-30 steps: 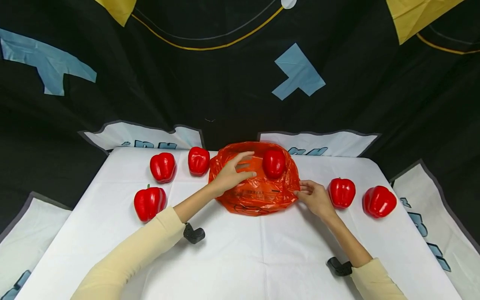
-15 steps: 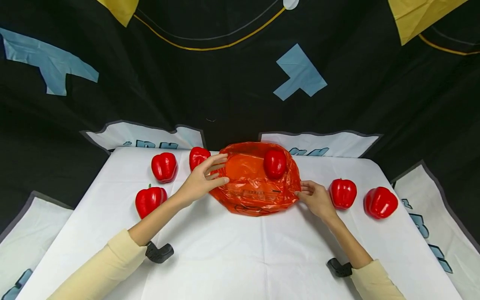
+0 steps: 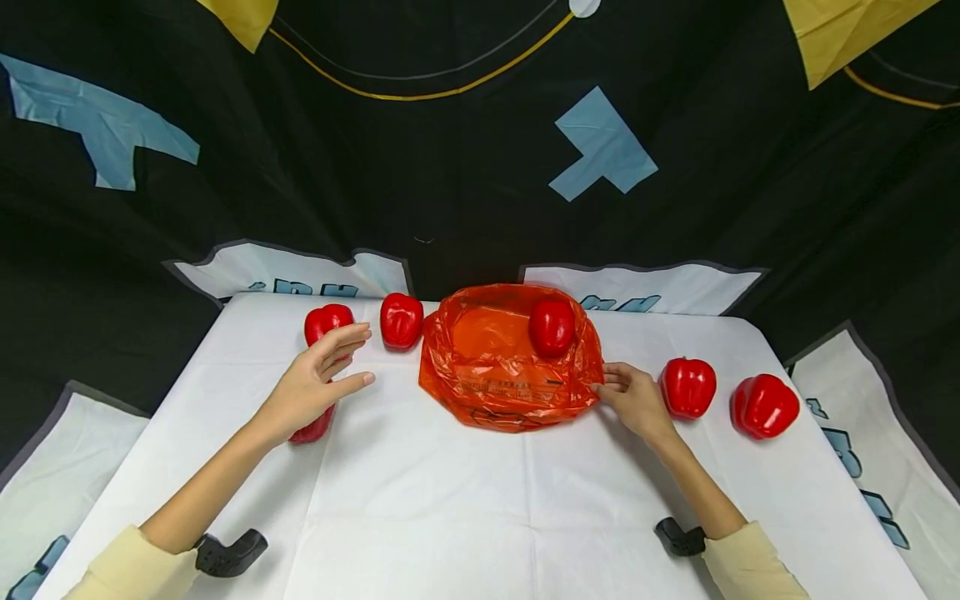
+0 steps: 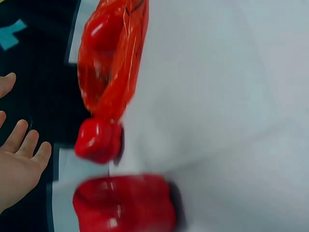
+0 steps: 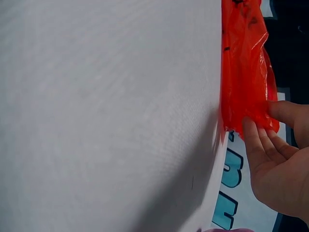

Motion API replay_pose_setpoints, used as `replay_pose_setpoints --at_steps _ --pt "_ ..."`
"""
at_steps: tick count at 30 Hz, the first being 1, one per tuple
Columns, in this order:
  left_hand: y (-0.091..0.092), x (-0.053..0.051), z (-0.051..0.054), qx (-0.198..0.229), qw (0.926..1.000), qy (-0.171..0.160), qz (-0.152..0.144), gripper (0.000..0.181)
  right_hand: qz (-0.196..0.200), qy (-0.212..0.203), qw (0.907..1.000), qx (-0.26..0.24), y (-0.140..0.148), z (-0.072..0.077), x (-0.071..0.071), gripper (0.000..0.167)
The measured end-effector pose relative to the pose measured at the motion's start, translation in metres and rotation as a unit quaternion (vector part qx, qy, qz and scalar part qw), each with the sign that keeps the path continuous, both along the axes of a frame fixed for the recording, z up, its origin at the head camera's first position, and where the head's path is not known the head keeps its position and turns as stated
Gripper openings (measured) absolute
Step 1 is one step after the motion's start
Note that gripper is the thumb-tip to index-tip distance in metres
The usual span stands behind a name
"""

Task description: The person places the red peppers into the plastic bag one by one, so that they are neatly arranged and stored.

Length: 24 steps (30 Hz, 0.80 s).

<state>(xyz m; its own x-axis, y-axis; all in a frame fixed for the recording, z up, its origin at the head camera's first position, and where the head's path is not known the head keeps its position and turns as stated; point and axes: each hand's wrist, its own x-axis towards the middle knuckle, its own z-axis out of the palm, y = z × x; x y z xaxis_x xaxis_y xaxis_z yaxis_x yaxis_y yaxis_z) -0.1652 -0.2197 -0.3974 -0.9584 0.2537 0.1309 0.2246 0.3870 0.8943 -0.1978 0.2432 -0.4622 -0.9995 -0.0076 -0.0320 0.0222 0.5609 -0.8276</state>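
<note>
An orange-red plastic bag (image 3: 487, 400) lies with its mouth spread wide near the table's far edge. Inside it, toward the right, sits one red bell pepper (image 3: 552, 328). My right hand (image 3: 636, 402) pinches the bag's right rim between thumb and fingers, as the right wrist view also shows. My left hand (image 3: 309, 392) is held above the table at the left, fingers spread and holding nothing. It partly hides two bell peppers, a rear one (image 3: 324, 320) and a nearer one (image 3: 312, 428). Another bell pepper (image 3: 401, 322) stands just left of the bag.
Two more red bell peppers, one (image 3: 687, 387) beside my right hand and one (image 3: 763, 407) farther right, rest on the white-covered table (image 3: 465, 517). A black cloth (image 3: 450, 192) with blue and yellow patches hangs behind the table.
My left hand has moved from over the bag's mouth leftward and nearer, to above the left peppers. The right hand stays at the bag's rim, and the pepper inside has not moved.
</note>
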Motion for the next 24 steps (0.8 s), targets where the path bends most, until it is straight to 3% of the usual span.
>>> replay_pose_setpoints --at_steps 7,15,24 --pt "-0.039 0.018 -0.002 -0.04 0.9987 0.005 0.031 0.07 0.0 0.001 1.0 -0.001 0.001 -0.001 0.0 0.04" --pt "-0.076 0.028 -0.015 -0.074 0.9952 0.01 0.063 0.069 -0.002 0.002 1.0 -0.004 0.001 -0.002 0.0 0.04" --pt "-0.095 0.031 -0.03 -0.09 0.9932 -0.036 0.064 0.073 -0.003 0.001 0.9999 -0.011 0.0 -0.002 0.0 0.039"
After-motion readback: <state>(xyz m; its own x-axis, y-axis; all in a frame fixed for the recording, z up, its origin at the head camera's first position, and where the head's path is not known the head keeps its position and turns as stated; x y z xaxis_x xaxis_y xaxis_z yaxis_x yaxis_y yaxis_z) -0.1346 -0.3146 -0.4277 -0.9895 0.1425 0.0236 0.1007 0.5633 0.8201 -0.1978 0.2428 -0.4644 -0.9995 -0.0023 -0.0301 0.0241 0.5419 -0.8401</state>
